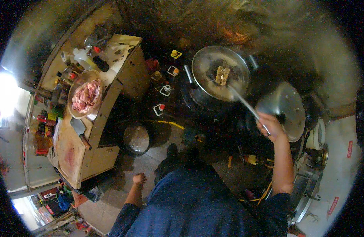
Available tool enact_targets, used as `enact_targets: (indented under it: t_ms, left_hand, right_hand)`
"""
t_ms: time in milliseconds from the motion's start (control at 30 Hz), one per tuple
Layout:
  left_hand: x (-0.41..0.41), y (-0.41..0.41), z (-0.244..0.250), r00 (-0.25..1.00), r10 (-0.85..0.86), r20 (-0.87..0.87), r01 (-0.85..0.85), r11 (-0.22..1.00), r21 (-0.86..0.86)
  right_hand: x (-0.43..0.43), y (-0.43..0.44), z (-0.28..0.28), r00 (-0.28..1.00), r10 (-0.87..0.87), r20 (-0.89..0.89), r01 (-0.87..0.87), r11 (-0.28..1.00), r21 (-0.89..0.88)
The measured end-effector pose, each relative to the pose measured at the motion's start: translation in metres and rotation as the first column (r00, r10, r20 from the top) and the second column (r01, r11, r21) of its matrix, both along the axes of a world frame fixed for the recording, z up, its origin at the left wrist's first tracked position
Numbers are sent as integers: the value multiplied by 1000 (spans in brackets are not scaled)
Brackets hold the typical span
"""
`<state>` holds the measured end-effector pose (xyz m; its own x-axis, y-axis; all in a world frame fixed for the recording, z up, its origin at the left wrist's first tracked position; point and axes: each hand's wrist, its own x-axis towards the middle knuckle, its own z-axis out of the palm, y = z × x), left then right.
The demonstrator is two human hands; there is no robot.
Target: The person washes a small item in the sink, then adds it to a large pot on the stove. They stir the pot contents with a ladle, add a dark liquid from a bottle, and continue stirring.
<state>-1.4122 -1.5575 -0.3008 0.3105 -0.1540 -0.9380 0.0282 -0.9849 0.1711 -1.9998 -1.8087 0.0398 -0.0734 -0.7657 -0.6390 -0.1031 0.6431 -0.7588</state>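
Note:
My right hand grips the long metal handle of a cooking utensil, whose far end reaches into a wide metal pan on the stove. At that end lies a brownish block of food; whether it rests on the utensil or on the pan's bottom I cannot tell. My left hand hangs low over the floor at my side, fingers curled, with nothing seen in it. A large round metal lid stands tilted just beyond my right hand.
On the left counter are a bowl of raw meat, a cleaver, a wooden cutting board and several bottles. Several capped jugs stand left of the stove. A round bucket is on the floor. A sink lies right.

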Motion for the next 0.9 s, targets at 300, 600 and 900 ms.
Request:
enact_targets:
  t_ms: [300, 600, 900]
  left_hand:
    - [4, -7, -29, 993, 92, -70, -105, 974, -201]
    - [23, 5, -70, 859, -498, 123, 512, 819, -259]
    - [20, 9, -42, 366, -903, 223, 930, 346, -126]
  right_hand:
    - [17, 7, 8, 997, -58, -50, 56, 998, -40]
    - [64, -25, 1, 696, 108, -710, -297, 943, -148]
    - [75, 17, 16, 630, 40, -776, -288, 940, -185]
